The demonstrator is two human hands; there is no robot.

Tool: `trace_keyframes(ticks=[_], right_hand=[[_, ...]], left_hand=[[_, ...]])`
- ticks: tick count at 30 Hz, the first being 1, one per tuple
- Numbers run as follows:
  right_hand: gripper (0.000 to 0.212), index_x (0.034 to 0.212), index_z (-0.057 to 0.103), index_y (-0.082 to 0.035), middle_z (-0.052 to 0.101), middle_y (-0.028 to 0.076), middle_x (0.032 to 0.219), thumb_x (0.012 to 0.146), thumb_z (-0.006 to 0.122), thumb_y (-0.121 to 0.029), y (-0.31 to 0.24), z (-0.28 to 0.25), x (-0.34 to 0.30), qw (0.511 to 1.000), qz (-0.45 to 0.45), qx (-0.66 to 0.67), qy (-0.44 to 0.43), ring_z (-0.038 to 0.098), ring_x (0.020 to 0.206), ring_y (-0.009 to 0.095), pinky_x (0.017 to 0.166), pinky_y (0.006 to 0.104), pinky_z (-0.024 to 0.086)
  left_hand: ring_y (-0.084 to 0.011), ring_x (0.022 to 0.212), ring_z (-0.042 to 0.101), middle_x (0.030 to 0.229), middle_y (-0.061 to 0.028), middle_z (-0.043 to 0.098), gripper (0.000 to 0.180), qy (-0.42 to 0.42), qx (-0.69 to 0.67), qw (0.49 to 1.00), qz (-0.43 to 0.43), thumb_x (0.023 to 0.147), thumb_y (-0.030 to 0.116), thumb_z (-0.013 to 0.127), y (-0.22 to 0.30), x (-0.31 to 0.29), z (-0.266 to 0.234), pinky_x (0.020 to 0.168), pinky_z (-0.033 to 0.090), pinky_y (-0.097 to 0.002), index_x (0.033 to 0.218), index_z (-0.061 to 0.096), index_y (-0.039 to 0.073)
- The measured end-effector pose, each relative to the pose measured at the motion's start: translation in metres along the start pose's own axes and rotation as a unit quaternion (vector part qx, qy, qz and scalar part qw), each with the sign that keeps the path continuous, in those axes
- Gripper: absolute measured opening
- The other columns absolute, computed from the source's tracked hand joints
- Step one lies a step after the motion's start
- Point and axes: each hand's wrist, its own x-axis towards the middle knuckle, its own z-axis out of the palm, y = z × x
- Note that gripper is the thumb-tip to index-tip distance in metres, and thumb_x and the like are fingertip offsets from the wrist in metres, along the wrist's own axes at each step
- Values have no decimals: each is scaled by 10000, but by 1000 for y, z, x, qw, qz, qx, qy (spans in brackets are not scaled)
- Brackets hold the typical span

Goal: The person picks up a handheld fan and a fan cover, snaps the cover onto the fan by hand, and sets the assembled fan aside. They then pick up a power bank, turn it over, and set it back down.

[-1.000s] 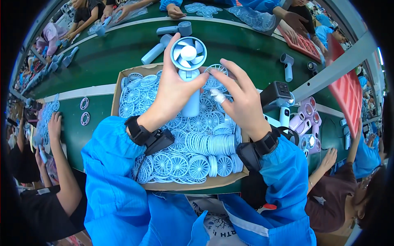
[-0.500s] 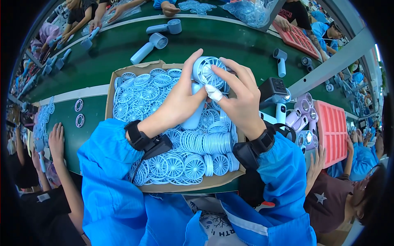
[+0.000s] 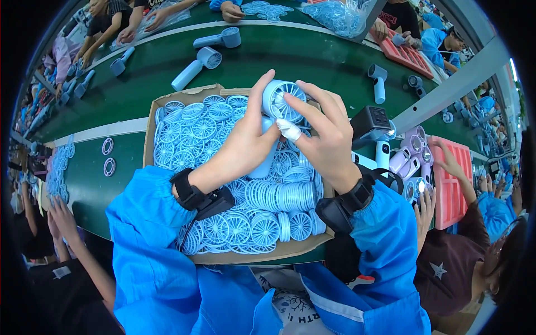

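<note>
My left hand [image 3: 241, 137] is wrapped round a light blue handheld fan [image 3: 269, 103], raised above a cardboard box, with the fan's round head up and its handle down. My right hand [image 3: 330, 134] closes on the head from the other side. Its fingers bend over the spoked front grille, and its thumb, covered with white tape, rests at the lower rim. Below both hands the cardboard box [image 3: 149, 131] is full of loose light blue round grilles [image 3: 204, 127]. A stacked row of grilles [image 3: 281, 195] lies in its near right part.
Fans [image 3: 196, 67] lie on the green conveyor belt [image 3: 151, 67] beyond the box. Right of me are a black device [image 3: 370, 120], purple fans [image 3: 412, 144] and a red tray [image 3: 450, 178]. Two purple rings [image 3: 108, 156] lie at left. Co-workers' hands work on both sides and opposite.
The fan in my hands has turned slightly, its grille facing me more. Fans on the belt have shifted left. A co-worker's hand at right now reaches over the red tray.
</note>
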Motion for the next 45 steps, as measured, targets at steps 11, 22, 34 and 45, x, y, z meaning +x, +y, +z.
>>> trace_keyframes(ticks=[11, 22, 34, 45], right_hand=[[412, 1065, 684, -129, 560, 124, 1200, 664, 761, -181, 3, 0, 2, 997, -47, -57, -34, 542, 1004, 305, 825, 361, 472], [382, 1252, 541, -78, 502, 91, 1232, 871, 562, -53, -8, 1, 1, 742, 391, 537, -87, 513, 1039, 186, 844, 308, 449], [399, 1282, 477, -28, 583, 67, 1057, 914, 564, -158, -3, -9, 1, 703, 346, 621, -20, 565, 962, 130, 798, 262, 466], [430, 1220, 563, -127, 499, 156, 1098, 801, 634, -192, 5, 19, -59, 935, 7, 26, -353, 519, 975, 333, 849, 425, 398]], left_hand=[[-176, 745, 614, 1049, -167, 545, 682, -82, -102, 986, -107, 915, 2, 459, 5, -2, -4, 662, 531, -322, 1444, 57, 151], [-126, 662, 565, 970, -100, 543, 592, -74, -280, 949, -122, 970, 166, 435, 3, -4, -2, 570, 501, -256, 1465, 110, 192], [-113, 643, 545, 874, -72, 576, 540, -61, -202, 975, -64, 976, 256, 425, 19, -2, -4, 547, 475, -234, 1467, 209, 196], [-235, 820, 633, 994, -181, 618, 641, -69, 358, 928, -75, 877, 192, 518, -71, 155, -113, 675, 513, -328, 1448, 232, 144]])
